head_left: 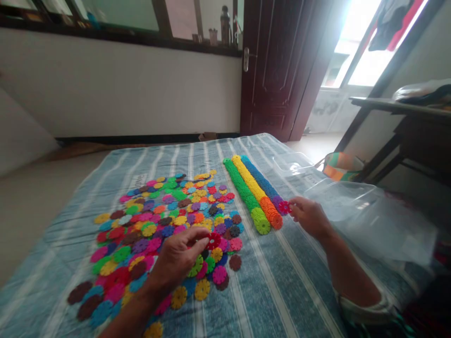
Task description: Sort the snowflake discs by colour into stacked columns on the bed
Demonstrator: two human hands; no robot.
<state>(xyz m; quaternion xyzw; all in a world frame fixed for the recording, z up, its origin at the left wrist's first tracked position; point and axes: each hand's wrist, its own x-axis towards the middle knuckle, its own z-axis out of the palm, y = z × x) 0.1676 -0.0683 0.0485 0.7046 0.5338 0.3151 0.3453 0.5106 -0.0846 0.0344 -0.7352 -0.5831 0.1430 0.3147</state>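
Note:
My left hand (185,253) pinches a red notched plastic disc (213,241) above the right side of a spread pile of loose discs (141,230) in many colours. Between the fingertips of my right hand (312,216) is a magenta notched disc (284,207), at the near end of the blue-and-purple row (260,178). Beside that row lie a yellow-and-orange row (252,180) and a green row (243,188) of overlapping discs, side by side. Whether the magenta disc touches the purple ones I cannot tell.
A striped blue cloth (253,277) covers the surface under the discs. To the right are a clear plastic container (345,197) and a clear lid (294,163). A dark door (275,70) stands behind, with a dark table (401,105) at the far right.

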